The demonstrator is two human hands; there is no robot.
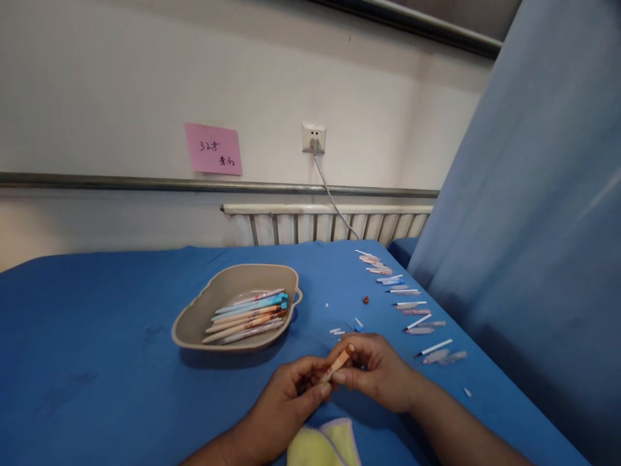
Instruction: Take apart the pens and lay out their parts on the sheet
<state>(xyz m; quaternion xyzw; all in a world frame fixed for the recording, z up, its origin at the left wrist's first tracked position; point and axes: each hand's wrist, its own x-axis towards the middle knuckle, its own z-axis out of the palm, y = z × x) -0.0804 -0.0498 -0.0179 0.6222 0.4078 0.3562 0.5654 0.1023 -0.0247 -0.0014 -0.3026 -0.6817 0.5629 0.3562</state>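
Near the front of the blue-covered surface, my left hand (pixel 286 404) and my right hand (pixel 381 372) come together on an orange pen part (pixel 341 360). Its brown end points up and to the right, while my left fingers pinch its lower end. My right thumb and fingers close round its side. Fingers hide some of the part. A folded yellow cloth (pixel 323 446) lies just below my hands. Beyond them are small white pieces (pixel 336 332), a small blue piece (pixel 358 327) and a small brown piece (pixel 365 299).
A beige basin (pixel 194 317) holding several blue, orange and pale pens (pixel 250 316) stands left of centre. Along the right edge lie groups of refills (pixel 436 347) and pen barrels (pixel 435 356). A blue curtain (pixel 543 213) hangs at the right, and a bed rail (pixel 330 209) runs behind.
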